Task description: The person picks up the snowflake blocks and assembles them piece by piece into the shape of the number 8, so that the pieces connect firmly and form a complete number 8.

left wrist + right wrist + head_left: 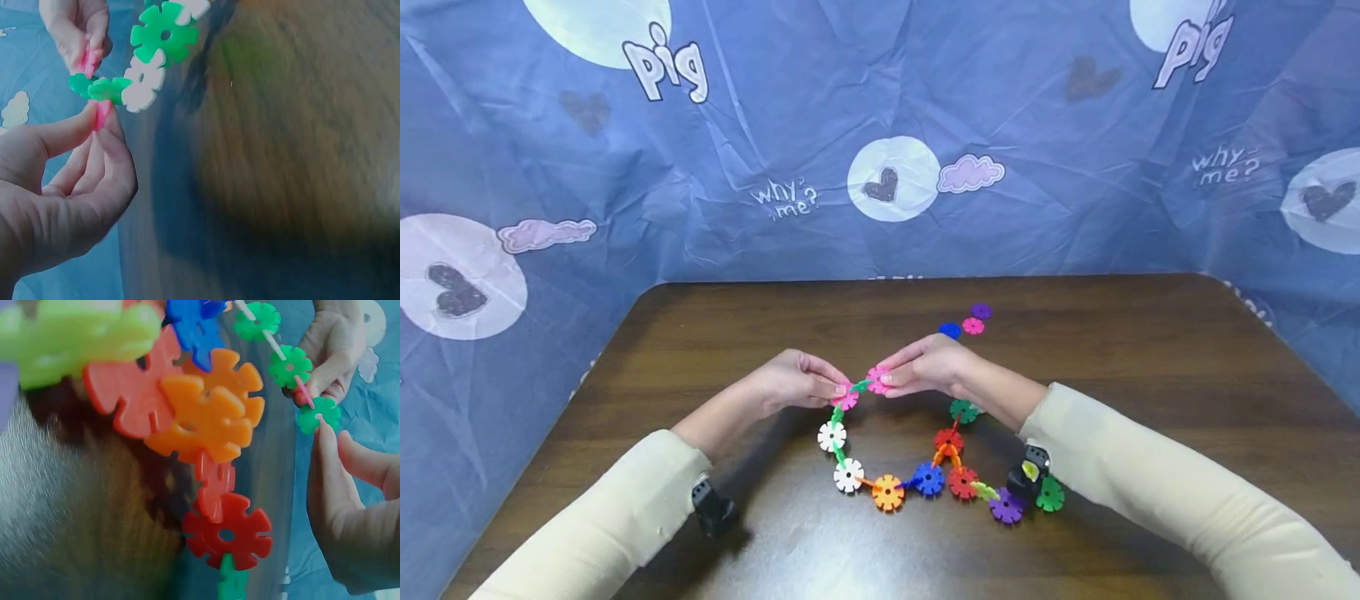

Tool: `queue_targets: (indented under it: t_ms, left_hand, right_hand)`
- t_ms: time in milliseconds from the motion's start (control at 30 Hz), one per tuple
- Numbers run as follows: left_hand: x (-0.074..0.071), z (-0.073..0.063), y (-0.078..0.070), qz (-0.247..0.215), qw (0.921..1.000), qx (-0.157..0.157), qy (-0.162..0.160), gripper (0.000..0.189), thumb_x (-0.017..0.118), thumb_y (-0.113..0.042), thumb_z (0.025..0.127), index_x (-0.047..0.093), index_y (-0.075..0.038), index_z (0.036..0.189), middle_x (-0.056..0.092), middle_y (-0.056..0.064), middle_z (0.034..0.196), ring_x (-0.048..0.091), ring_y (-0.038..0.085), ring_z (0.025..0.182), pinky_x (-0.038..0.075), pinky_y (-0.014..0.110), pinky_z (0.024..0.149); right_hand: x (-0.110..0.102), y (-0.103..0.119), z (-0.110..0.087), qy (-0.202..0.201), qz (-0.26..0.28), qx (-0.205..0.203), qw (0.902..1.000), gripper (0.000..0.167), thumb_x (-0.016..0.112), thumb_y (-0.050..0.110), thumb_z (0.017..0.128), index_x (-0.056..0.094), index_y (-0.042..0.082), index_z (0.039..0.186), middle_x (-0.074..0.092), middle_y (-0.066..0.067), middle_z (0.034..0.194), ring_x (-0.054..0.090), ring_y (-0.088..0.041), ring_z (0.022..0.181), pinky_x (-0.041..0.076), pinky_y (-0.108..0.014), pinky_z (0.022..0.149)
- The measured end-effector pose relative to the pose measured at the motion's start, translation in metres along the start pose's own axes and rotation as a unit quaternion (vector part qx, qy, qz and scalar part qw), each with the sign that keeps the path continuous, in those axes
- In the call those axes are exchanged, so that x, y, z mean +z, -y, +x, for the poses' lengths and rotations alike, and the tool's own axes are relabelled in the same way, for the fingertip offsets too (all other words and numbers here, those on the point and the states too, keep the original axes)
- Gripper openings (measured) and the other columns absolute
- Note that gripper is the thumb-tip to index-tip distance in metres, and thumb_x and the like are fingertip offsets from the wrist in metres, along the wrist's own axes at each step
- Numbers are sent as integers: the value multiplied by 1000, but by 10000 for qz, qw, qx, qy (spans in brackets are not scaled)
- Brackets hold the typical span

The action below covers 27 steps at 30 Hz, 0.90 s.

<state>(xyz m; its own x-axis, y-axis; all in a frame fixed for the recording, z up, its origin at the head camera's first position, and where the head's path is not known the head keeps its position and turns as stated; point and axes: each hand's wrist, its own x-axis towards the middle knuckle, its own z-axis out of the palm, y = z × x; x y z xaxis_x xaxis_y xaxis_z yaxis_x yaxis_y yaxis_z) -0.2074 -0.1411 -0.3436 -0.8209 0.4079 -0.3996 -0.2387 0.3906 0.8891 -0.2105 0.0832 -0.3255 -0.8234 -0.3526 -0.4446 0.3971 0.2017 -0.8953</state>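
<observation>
My left hand point(790, 382) pinches a pink slotted flower-shaped disc point(846, 395) between thumb and fingers. Facing it, my right hand point(934, 367) pinches another pink disc point(878, 381) by thumb and fingertips. Between the two pink discs sits a green disc point(109, 89), standing nearly edge-on in the left wrist view. From the left-hand disc a linked chain runs down through green and white discs point(848, 475), then an orange disc point(888, 493) and a blue disc point(928, 479). It continues right through orange and red discs point(228, 531), with the right forearm overlapping its far part.
Behind the right hand lie a blue disc point(950, 331), a pink disc point(973, 326) and a purple disc point(981, 311). The brown wooden table point(715, 325) ends at a blue printed cloth point(820, 108). A purple disc point(1007, 506) and a green disc point(1050, 495) lie near the right wrist camera.
</observation>
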Motion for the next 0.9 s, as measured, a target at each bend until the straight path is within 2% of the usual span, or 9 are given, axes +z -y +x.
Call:
queue_targets:
  t_ms: [100, 233, 333, 433, 600, 800, 900]
  left_hand:
    - [-4, 0, -1, 277, 9996, -64, -12, 30, 63, -5, 90, 63, 11, 116, 73, -4, 79, 66, 3, 75, 56, 33, 88]
    - [-5, 2, -8, 656, 9978, 17, -113, 34, 64, -13, 92, 63, 8, 118, 76, 8, 96, 67, 6, 81, 56, 36, 90]
    - [0, 6, -18, 826, 9960, 235, -263, 33, 64, -18, 92, 66, 5, 116, 74, 13, 106, 68, 8, 86, 57, 33, 87]
    - [8, 12, -27, 949, 9939, 402, -399, 30, 67, -18, 90, 69, 2, 112, 76, 10, 97, 68, 6, 82, 57, 27, 79]
    - [17, 19, -35, 1128, 9916, 472, -412, 25, 71, -15, 85, 72, 0, 104, 71, -6, 73, 60, 4, 69, 51, 19, 67]
    - [21, 22, -36, 1165, 9920, 410, -264, 22, 69, -9, 85, 71, 3, 102, 66, -10, 68, 56, 5, 67, 48, 19, 64]
    - [22, 24, -34, 1201, 9920, 350, -190, 22, 69, -9, 85, 71, 4, 103, 65, -11, 67, 55, 5, 67, 47, 19, 64]
  right_hand:
    - [-4, -2, 0, 333, 241, 74, 9991, 37, 55, -9, 91, 55, -12, 127, 72, -18, 104, 71, -17, 83, 48, -44, 100]
    - [-6, -6, 1, 333, 425, 128, 9985, 39, 56, -8, 90, 53, -11, 129, 73, -9, 89, 71, -16, 80, 50, -41, 96]
    - [-7, -7, 1, 255, 432, 89, 9987, 38, 58, -6, 90, 55, -11, 128, 72, -4, 80, 70, -14, 76, 55, -37, 88]
    - [-7, -7, 0, 199, 489, 32, 9986, 37, 60, -6, 90, 55, -12, 126, 72, -4, 78, 70, -13, 75, 58, -33, 82]
    - [-6, -8, 0, 42, 716, 59, 9974, 36, 62, -7, 88, 57, -13, 123, 72, -6, 79, 71, -14, 75, 57, -33, 82]
    - [-9, -8, 0, -50, 562, 167, 9983, 34, 63, -6, 87, 59, -13, 121, 73, -8, 81, 71, -15, 75, 55, -37, 88]
    - [-14, -6, -1, 18, 351, 226, 9991, 36, 62, -4, 89, 57, -12, 124, 73, -10, 88, 72, -19, 82, 53, -40, 93]
